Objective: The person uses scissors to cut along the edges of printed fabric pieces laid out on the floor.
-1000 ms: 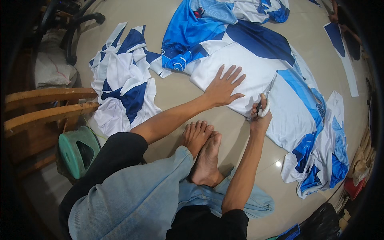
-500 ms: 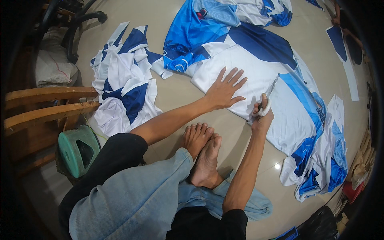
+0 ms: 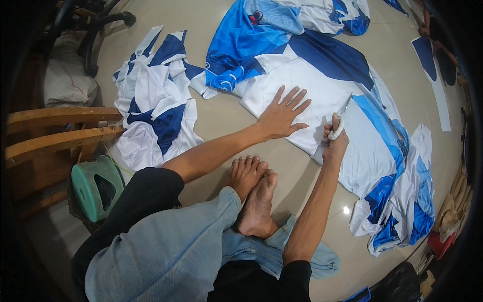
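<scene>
Fingers spread, my left hand [image 3: 282, 113] lies palm down on a large white, navy and light blue fabric piece [image 3: 271, 80] spread over the floor. To its right, my right hand [image 3: 334, 138] is closed round scissors [image 3: 342, 113] with a whitish loop handle; their metal blades point up and away over the fabric, along the edge between white and light blue. Whether the blades touch the cloth, I cannot tell.
Fabric heaps [image 3: 171, 126] [image 3: 417, 191] flank me on the tiled floor [image 3: 226, 121]. At left are a wooden chair [image 3: 60, 116], green plastic stool [image 3: 85, 186], sack [image 3: 68, 85] and chair base [image 3: 115, 20]. Another person's hands [image 3: 437, 45] are near fabric strips at upper right.
My right hand with the scissors has moved slightly up and to the right along the fabric. My left hand stays spread on the cloth.
</scene>
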The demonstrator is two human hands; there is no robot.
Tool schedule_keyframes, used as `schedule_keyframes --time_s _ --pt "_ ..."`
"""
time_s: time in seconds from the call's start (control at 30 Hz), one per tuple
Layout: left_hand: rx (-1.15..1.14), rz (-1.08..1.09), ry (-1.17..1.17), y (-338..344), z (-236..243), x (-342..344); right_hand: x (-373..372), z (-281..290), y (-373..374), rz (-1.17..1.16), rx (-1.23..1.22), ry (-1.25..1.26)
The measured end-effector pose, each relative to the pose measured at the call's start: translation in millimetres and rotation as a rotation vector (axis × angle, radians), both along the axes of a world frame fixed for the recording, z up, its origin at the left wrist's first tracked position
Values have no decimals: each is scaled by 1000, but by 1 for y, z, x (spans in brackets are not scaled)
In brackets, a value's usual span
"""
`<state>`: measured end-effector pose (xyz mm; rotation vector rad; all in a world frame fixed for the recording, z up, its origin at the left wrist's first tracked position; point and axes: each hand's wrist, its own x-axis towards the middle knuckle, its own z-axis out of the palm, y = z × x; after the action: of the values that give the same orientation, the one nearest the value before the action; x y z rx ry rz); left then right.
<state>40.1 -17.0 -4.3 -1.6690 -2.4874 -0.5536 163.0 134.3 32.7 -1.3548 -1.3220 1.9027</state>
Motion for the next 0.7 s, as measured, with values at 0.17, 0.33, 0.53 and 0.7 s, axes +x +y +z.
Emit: schedule_keyframes --time_s 0.17,0.33,0.53,0.7 --pt "19 5 -51 7 1 -10 19 15 -13 -27 -136 194" --pt "71 5 12 31 8 -101 105 6 -28 -130 607 -66" --pt "-34 25 135 3 -12 -141 161 12 2 -35 829 -541" --pt "-29 89 30 -42 -3 -56 221 2 15 -113 905 -665"
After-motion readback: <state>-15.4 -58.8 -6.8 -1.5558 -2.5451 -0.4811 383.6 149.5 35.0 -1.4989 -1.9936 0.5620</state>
